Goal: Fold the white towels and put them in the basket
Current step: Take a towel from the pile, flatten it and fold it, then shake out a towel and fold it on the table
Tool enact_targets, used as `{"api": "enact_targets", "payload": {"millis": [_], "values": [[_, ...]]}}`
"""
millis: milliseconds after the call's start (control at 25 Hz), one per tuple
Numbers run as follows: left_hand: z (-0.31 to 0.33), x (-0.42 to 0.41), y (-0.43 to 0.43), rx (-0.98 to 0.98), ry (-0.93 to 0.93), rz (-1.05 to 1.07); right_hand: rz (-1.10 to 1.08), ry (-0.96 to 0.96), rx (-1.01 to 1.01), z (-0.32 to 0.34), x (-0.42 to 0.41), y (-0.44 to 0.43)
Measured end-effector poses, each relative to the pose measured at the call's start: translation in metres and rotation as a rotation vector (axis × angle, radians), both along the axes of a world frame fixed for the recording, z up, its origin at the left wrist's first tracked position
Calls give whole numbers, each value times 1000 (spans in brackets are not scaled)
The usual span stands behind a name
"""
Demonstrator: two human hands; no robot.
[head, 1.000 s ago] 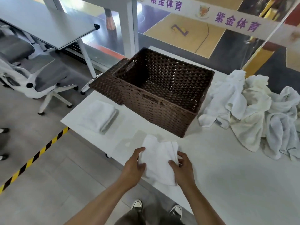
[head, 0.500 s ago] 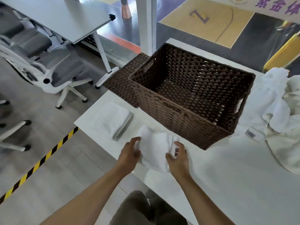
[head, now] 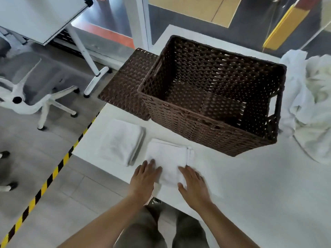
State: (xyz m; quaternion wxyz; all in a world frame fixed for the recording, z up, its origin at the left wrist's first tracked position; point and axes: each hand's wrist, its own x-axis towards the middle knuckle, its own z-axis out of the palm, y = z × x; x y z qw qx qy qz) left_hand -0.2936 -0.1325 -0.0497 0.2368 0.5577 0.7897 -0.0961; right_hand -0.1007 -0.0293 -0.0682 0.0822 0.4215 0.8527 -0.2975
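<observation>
White folded towel (head: 170,163) lies at the table's (head: 250,185) 6 o'clock edge, before the empty basket (head: 206,129); left hand (head: 145,176) and right hand (head: 193,185) press it flat, fingers spread (gripping nothing); smooth outward, squaring edges, then lift toward 12 o'clock.

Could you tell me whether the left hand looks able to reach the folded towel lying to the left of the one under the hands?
Probably yes: the left hand lies near the folded towel, with only bare table between them.

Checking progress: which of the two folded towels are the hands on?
The right-hand folded towel, nearest the basket; both hands rest flat on it. The left folded towel lies untouched.
</observation>
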Motion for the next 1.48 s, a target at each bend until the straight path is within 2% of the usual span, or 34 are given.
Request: {"api": "enact_targets", "payload": {"millis": [80, 400, 680, 960, 1240, 1480], "values": [[1, -17, 5, -19, 29, -31, -44, 14, 12, -4, -15, -6], [6, -45, 10, -38, -56, -95, -169, -31, 35, 3, -40, -19], [62, -22, 47, 294, -69, -175, -338, 112, 218, 54, -24, -5], [123, 65, 75, 548, -110, -273, -518, 255, 392, 118, 62, 6], [146, 190, 80, 591, -177, -314, -629, 318, 428, 150, 197, 5], [142, 282, 76, 568, -230, -286, -703, 340, 402, 147, 292, -1]]}}
